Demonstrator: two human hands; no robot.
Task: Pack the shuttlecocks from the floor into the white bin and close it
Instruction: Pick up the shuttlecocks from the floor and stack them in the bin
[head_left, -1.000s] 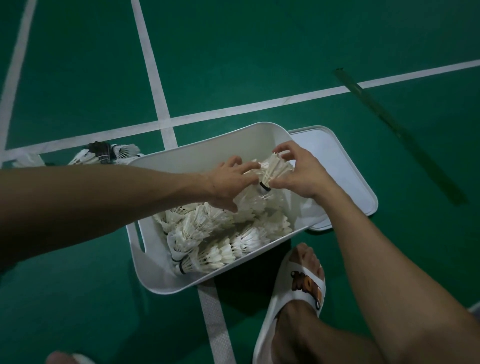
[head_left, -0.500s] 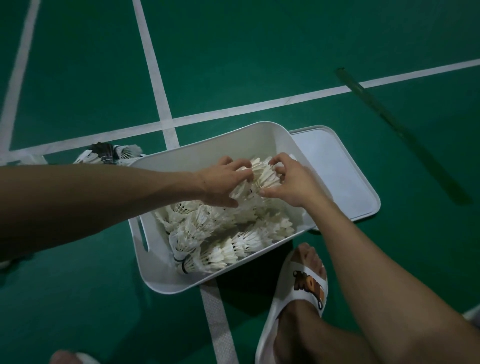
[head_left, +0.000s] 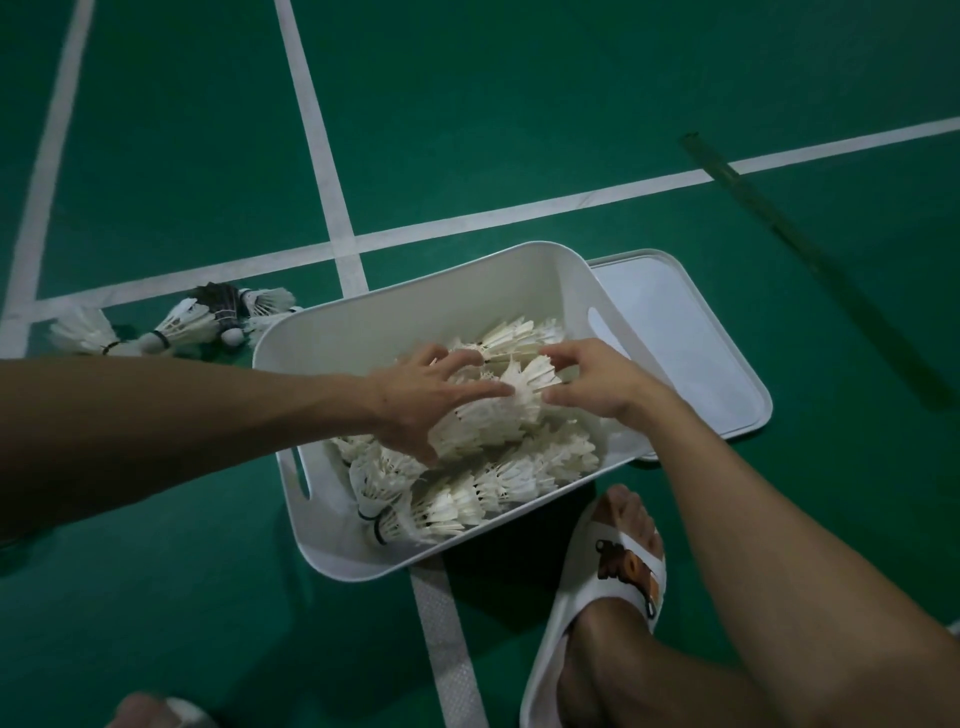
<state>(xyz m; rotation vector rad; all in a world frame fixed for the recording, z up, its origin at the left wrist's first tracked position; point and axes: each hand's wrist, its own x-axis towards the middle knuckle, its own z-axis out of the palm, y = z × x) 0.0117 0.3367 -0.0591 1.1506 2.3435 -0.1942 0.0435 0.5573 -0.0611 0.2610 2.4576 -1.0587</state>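
The white bin (head_left: 415, 291) stands on the green floor and holds several stacked white shuttlecocks (head_left: 493, 483). Both my hands are inside it over a short stack of shuttlecocks (head_left: 488, 415) that lies on the pile. My left hand (head_left: 421, 400) rests on the stack with straight, spread fingers. My right hand (head_left: 597, 379) pinches the stack's feathered end between thumb and forefinger. Several loose shuttlecocks (head_left: 182, 325), one of them dark, lie on the floor just left of the bin. The bin's white lid (head_left: 691, 353) lies flat on the floor, partly under the bin's right side.
My right foot in a white slipper (head_left: 613, 571) stands close to the bin's near right corner. The toe of another slipper (head_left: 156, 714) shows at the bottom left. White court lines cross under and behind the bin. A dark strip (head_left: 779, 218) runs diagonally at the right.
Both hands have lowered the stack of shuttlecocks deeper into the bin onto the pile. My left hand's fingers have straightened and spread over it.
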